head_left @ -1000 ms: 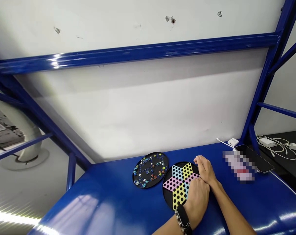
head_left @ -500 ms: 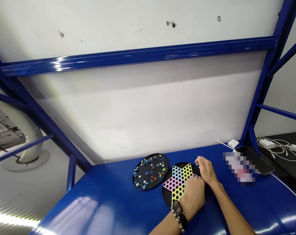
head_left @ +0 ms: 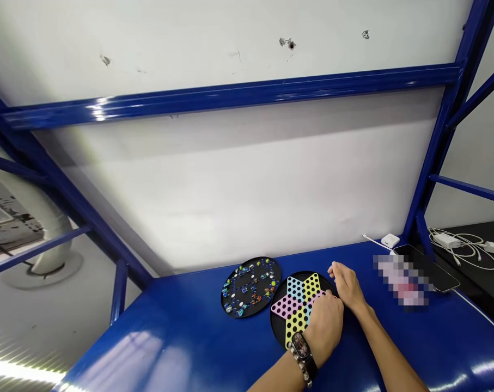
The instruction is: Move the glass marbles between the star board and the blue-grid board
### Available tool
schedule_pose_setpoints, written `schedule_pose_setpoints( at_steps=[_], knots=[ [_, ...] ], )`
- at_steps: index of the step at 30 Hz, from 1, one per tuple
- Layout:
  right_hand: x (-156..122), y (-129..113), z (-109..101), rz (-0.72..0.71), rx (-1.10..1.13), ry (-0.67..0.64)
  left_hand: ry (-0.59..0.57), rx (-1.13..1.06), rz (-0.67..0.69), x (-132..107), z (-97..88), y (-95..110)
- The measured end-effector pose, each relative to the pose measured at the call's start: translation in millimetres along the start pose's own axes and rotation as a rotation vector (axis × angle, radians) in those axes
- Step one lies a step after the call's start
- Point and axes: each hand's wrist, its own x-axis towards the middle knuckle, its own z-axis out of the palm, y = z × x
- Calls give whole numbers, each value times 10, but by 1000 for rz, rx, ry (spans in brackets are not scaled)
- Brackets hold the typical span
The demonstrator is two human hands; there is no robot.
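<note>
A round black Chinese checkers board (head_left: pixel 296 316) with a pastel pink, yellow and blue star of holes lies on the blue table. My left hand (head_left: pixel 325 321), with a watch and beaded bracelet at its wrist, is closed over the board's right side. Its fingertips are mostly hidden behind the back of the hand. Beside it, at the board's right rim, my right hand (head_left: pixel 348 286) has its fingers curled together. Whatever either hand may hold does not show. Just left of the board, a round black tray (head_left: pixel 247 277) carries many coloured glass marbles.
A white charger (head_left: pixel 390 240) with its cable stands near the back right of the blue table (head_left: pixel 181 316). A dark phone (head_left: pixel 430 267) lies there too, beside a blurred-out patch. Blue frame posts and a crossbar (head_left: pixel 230 97) stand before the white wall.
My left hand has shifted very slightly, baring a little more of the star's right side. My right hand stays almost in place. The whole view has tilted a touch.
</note>
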Motion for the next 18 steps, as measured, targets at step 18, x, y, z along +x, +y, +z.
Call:
schedule_pose_setpoints(
  at_steps=[18],
  knots=[
    [25, 11, -33, 35, -1, 17, -109, -37, 31, 128, -281, -162]
  ],
)
